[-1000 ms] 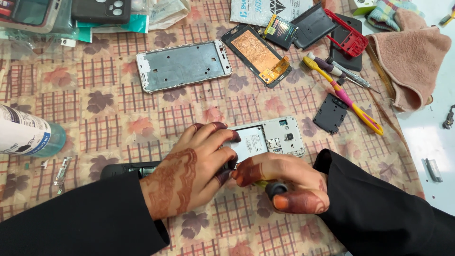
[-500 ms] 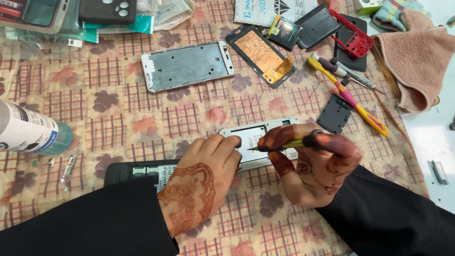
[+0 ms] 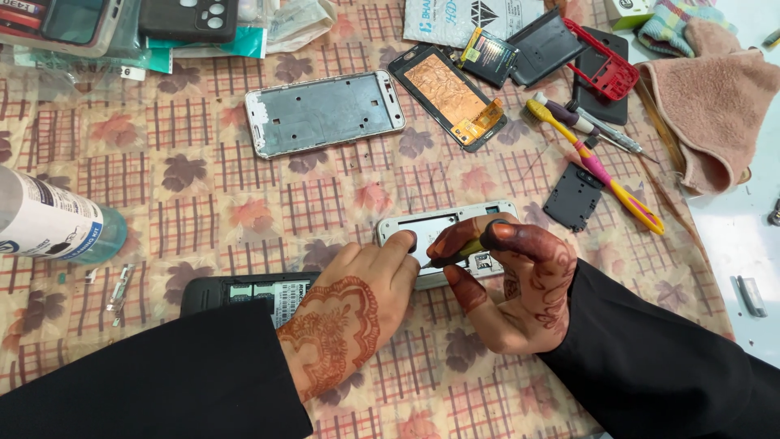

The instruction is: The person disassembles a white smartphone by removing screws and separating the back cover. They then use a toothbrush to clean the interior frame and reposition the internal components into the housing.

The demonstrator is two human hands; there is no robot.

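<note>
My two hands work on an opened phone body (image 3: 443, 232) lying on a patterned tablecloth (image 3: 203, 203).

My left hand (image 3: 357, 305) presses flat on the phone, fingers together; my right hand (image 3: 508, 284) pinches a small screwdriver (image 3: 455, 254), tip touching it.

- The surface (image 3: 756, 244) is pale, almost white, and shows bare only along the right edge.
- Over most of it lies a patterned cloth (image 3: 203, 203): a tan ground with red-brown checks and brown and orange leaf shapes.
- The cloth's edge runs at a slant down the right side, its hem slightly rumpled.
- The light is even and soft, coming from above, with only faint shadows on the cloth.
- No wall, floor or window comes into view from here.
</note>
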